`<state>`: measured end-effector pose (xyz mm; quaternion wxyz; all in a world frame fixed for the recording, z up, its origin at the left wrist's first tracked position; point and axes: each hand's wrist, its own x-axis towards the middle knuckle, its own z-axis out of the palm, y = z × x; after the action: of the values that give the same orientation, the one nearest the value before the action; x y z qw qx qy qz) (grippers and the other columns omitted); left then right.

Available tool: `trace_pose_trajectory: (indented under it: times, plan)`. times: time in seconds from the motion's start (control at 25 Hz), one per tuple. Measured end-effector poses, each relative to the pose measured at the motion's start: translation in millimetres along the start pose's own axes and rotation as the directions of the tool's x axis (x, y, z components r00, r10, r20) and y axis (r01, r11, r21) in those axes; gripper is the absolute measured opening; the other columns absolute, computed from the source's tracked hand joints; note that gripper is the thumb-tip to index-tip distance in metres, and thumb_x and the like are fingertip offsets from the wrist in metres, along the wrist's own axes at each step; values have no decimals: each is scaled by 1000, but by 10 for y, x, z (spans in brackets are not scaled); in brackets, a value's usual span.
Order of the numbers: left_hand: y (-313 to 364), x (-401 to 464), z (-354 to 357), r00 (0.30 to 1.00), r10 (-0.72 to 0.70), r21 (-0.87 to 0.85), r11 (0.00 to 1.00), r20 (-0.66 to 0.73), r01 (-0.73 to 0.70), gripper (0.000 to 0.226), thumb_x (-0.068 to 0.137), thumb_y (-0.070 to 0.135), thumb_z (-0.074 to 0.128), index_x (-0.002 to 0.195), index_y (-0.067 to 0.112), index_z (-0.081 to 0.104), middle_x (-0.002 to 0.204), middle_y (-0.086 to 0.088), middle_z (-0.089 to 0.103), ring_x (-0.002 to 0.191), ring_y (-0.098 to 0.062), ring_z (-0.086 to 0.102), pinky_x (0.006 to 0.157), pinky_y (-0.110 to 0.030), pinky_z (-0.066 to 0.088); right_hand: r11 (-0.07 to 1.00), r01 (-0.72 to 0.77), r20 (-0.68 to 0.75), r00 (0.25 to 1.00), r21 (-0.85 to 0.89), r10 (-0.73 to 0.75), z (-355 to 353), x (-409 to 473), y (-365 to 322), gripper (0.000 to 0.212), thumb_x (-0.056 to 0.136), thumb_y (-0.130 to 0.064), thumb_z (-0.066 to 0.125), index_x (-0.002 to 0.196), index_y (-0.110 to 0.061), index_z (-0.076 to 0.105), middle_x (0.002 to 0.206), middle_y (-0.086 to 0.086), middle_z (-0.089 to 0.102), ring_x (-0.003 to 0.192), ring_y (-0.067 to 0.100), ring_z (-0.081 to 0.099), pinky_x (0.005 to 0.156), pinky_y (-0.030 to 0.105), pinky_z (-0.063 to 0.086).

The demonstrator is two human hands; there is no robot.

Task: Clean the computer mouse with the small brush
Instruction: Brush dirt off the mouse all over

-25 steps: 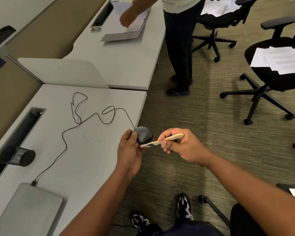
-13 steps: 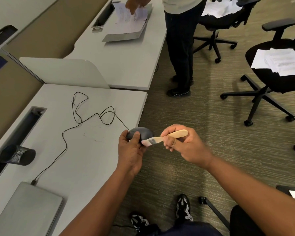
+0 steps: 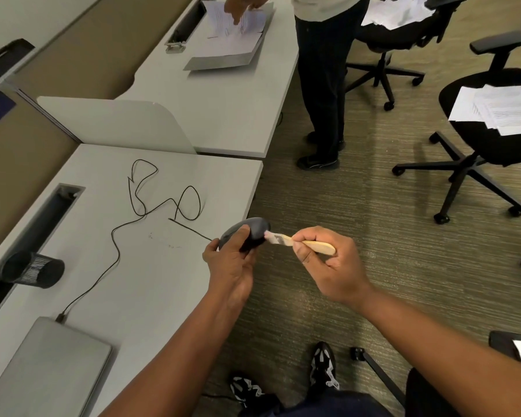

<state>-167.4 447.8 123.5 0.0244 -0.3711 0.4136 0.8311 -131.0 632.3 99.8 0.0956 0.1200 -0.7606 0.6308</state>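
Both hands were busy with the job, and the cleaning looked to be in progress rather than finished. The left hand (image 3: pixel 230 267) had its grip closed around the dark wired computer mouse (image 3: pixel 247 233), holding it lifted clear of the table (image 3: pixel 151 275) just past that table's near edge, with the thumb laid over the mouse's upper shell. The right hand (image 3: pixel 328 263) had its grip clenched on the wooden handle of the small brush (image 3: pixel 301 242), whose pale bristles pointed toward the left grip and met the right-hand end of the mouse. The bristles were blurred, so the exact contact was hard to read. The mouse's black cable (image 3: pixel 139 206) ran away from the left grip in loose loops across the table to a closed laptop (image 3: pixel 51 368) on the near side. No dust or dirt could be made out on the mouse at that size, so how much of the shell had been covered could not be judged. As a judgement, the sides under the left fingers and the underside remained to be brushed, which would call for turning the mouse in the grip.
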Motion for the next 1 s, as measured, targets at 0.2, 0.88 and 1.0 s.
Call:
trace_pose_trajectory:
  times: [0.2, 0.88, 1.0]
  plan:
    - [-34, 2, 36, 1000, -8, 61, 998, 16, 7, 87, 81, -3, 82, 152, 10, 33, 143, -18, 47, 121, -34, 63, 96, -50, 61, 1000, 21, 215, 976, -5, -19, 87, 34, -31, 16, 97, -8, 70, 110, -10, 78, 100, -12, 74, 90, 4, 70, 78, 17, 51]
    - [-33, 11, 33, 999, 13, 100, 995, 51, -18, 84, 83, -10, 79, 147, 22, 35, 146, -20, 44, 126, -39, 63, 97, -49, 62, 955, -148, -148, 970, 256, 190, -75, 209, -98, 11, 97, -12, 66, 97, -21, 72, 75, 8, 70, 63, 23, 62, 55, 35, 51]
    - [-44, -9, 9, 995, 21, 102, 994, 98, -31, 70, 90, -6, 74, 144, 26, 43, 140, -19, 52, 124, -39, 66, 89, -44, 65, 807, -403, 18, 898, 432, 439, -52, 288, -147, 14, 99, -3, 63, 94, -13, 72, 73, 9, 70, 63, 19, 63, 57, 29, 51]
